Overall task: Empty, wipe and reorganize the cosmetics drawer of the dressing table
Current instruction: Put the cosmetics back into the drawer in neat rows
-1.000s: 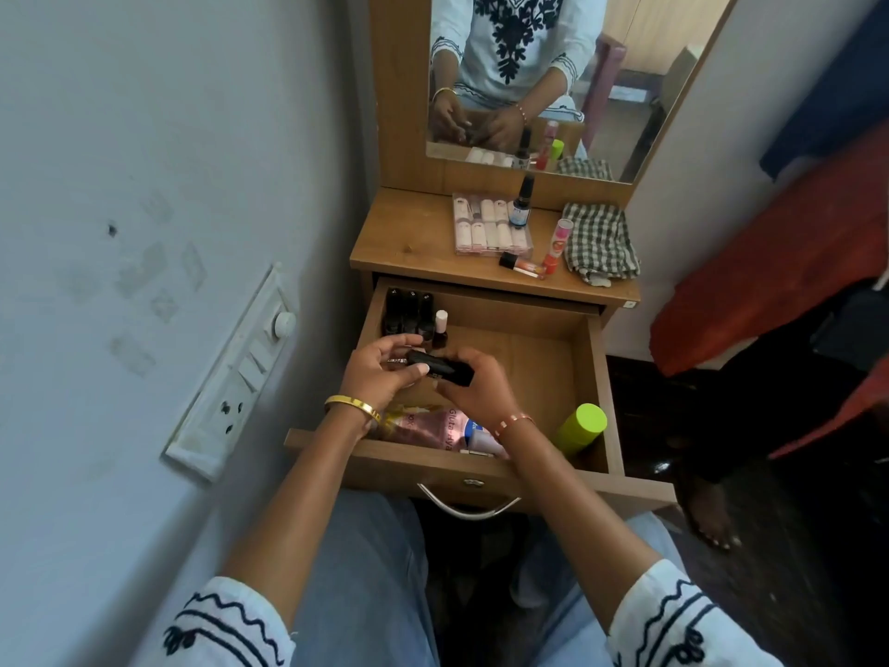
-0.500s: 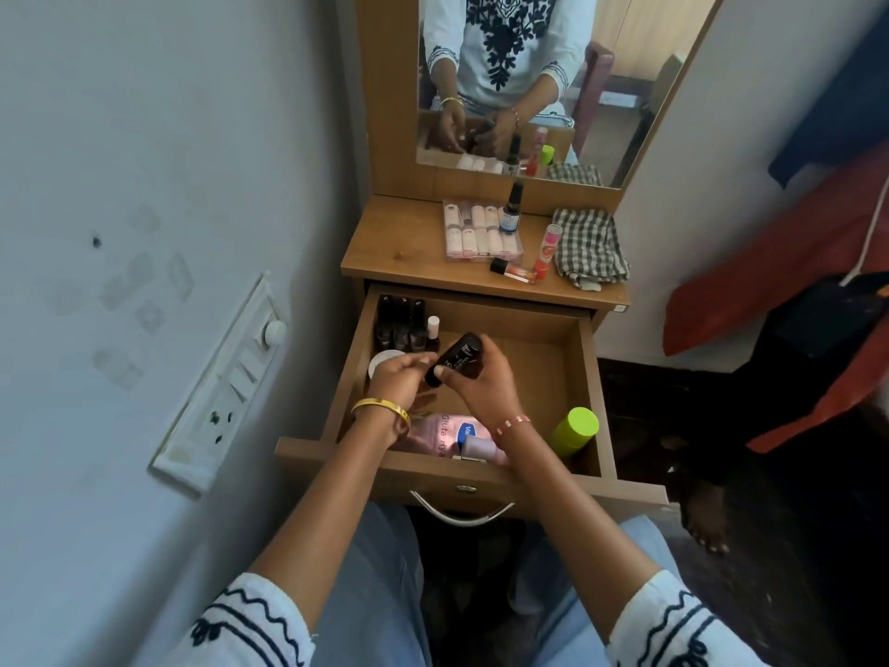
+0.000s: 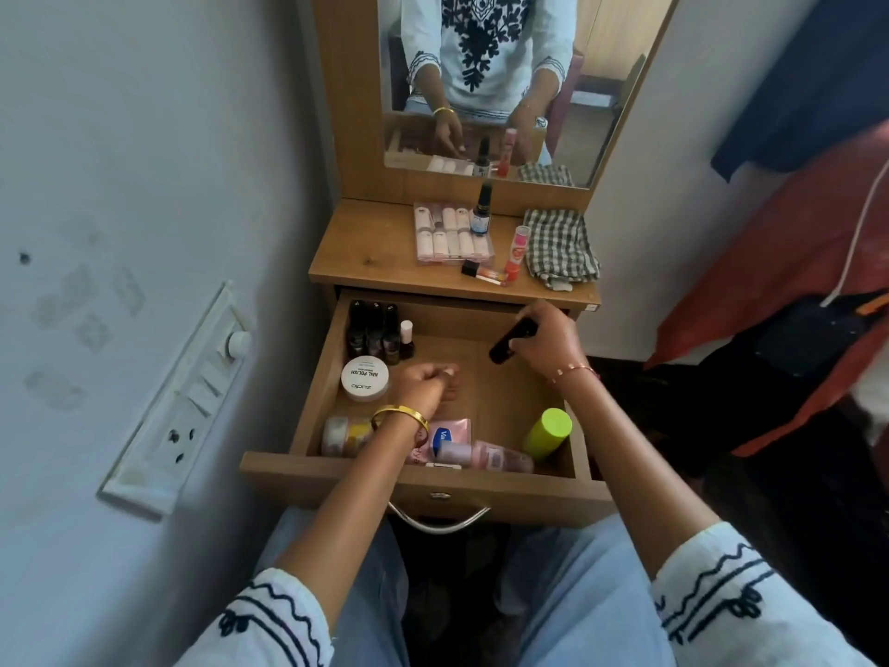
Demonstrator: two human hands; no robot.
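Observation:
The wooden drawer [image 3: 413, 488] of the dressing table stands pulled open below me. My right hand [image 3: 548, 341] grips a small black tube [image 3: 511, 340], tilted, over the drawer's back right part. Over the middle of the drawer floor hovers my left hand [image 3: 423, 382], fingers curled with nothing seen in them. Dark nail polish bottles [image 3: 375, 332] line the back left corner, with a white round nail polish remover tub [image 3: 364, 377] in front of them. Along the front wall lie a small jar [image 3: 342, 435], pink tubes and bottles [image 3: 474, 450] and a green-capped bottle [image 3: 548, 431].
On the table top [image 3: 370, 252] sit a clear case of pale tubes [image 3: 450, 233], a dark dropper bottle [image 3: 482, 209], a pink stick [image 3: 517, 250], a small lip tube [image 3: 483, 274] and a checked cloth [image 3: 558, 245]. A mirror [image 3: 601, 89] stands behind. A switch panel [image 3: 183, 402] projects from the left wall.
My hands have parted: the right one carried the black tube to the back right of the drawer, while the left let go and dropped toward the drawer floor, uncovering the white tub.

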